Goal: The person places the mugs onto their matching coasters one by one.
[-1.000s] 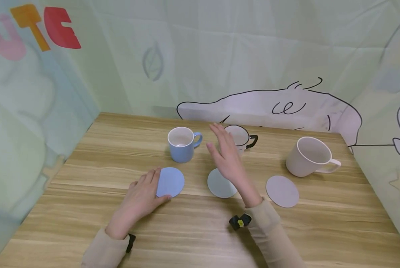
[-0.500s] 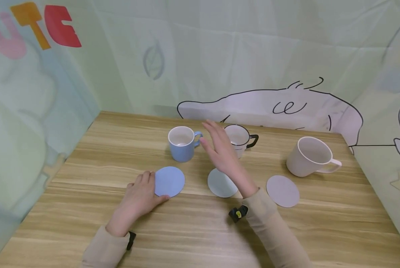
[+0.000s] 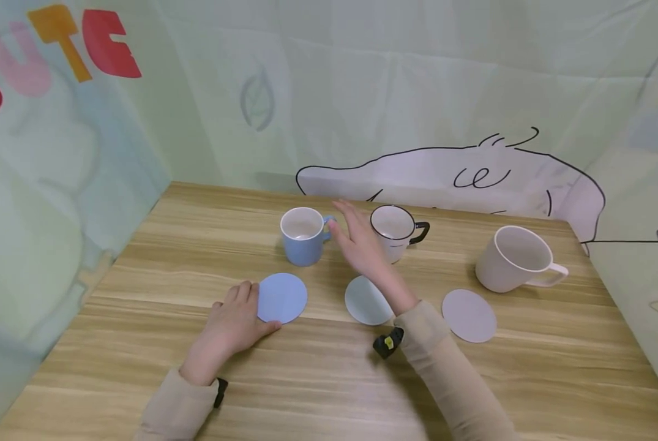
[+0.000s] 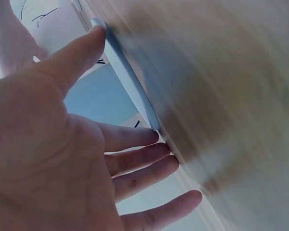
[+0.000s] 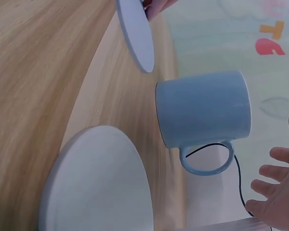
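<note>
On the wooden table, my left hand (image 3: 231, 323) holds the edge of a round blue coaster (image 3: 282, 298). In the left wrist view, the thumb (image 4: 89, 45) and index fingertip (image 4: 144, 138) touch its rim at separate places. My right hand (image 3: 363, 243) is raised with straight fingers between two mugs, holding nothing. In the head view its thumb overlaps the handle of the blue mug (image 3: 302, 245); the right wrist view shows a gap between the fingers and this upright mug (image 5: 202, 108). A white mug (image 3: 393, 236) with black rim and handle stands partly behind the right hand.
A pale grey-green coaster (image 3: 364, 300) lies below the right wrist. At right are a pinkish coaster (image 3: 469, 315) and a large pale pink mug (image 3: 516, 258), handle to the right. A printed cloth backdrop (image 3: 395, 104) rises behind the table.
My left fingers have drawn back from the blue coaster's top to its edge. My right hand has moved left, toward the blue mug's handle. The mugs and coasters have not moved.
</note>
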Tool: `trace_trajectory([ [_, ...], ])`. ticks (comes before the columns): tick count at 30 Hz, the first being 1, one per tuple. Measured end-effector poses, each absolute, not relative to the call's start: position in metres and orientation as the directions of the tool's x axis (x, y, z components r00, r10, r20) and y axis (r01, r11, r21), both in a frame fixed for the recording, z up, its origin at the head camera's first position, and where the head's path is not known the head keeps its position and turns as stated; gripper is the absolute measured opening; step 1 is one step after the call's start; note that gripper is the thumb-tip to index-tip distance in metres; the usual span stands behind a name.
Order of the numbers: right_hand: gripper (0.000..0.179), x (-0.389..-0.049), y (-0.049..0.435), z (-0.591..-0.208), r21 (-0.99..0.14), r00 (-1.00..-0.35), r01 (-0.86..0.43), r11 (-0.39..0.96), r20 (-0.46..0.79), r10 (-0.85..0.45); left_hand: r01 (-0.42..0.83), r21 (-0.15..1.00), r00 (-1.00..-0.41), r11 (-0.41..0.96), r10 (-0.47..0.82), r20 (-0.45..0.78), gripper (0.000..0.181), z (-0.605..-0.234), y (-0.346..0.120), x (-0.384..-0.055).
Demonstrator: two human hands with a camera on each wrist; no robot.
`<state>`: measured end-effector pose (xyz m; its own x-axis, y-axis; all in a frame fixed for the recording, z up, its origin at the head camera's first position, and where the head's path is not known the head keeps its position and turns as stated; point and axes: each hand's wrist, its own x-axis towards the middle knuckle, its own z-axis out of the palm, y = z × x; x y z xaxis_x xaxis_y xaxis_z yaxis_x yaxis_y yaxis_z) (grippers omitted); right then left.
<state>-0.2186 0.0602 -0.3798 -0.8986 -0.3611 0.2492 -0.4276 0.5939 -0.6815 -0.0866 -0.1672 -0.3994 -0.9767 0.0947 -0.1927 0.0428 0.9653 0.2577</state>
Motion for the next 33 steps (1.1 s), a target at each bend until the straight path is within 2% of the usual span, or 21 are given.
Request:
trace_trajectory([
  [21,0.053,-0.239,0.042,-0.380,-0.863,-0.945,-0.178,0.473,0.017,-0.325,0.042,0.222,-0.971,0.974,0.092,-0.221,0.085,-0.402,-0.167,-0.087],
  [29,0.050,-0.248,0.031,-0.387,-0.935,-0.964,-0.072,0.348,-0.024,-0.265,0.054,0.210,-0.967,0.976,0.103,-0.234,0.087,-0.399,-0.169,-0.091],
  [33,0.047,-0.250,0.028,-0.390,-0.934,-0.970,-0.047,0.355,-0.043,-0.241,0.054,0.207,-0.966,0.977,0.104,-0.236,0.088,-0.398,-0.169,-0.091],
])
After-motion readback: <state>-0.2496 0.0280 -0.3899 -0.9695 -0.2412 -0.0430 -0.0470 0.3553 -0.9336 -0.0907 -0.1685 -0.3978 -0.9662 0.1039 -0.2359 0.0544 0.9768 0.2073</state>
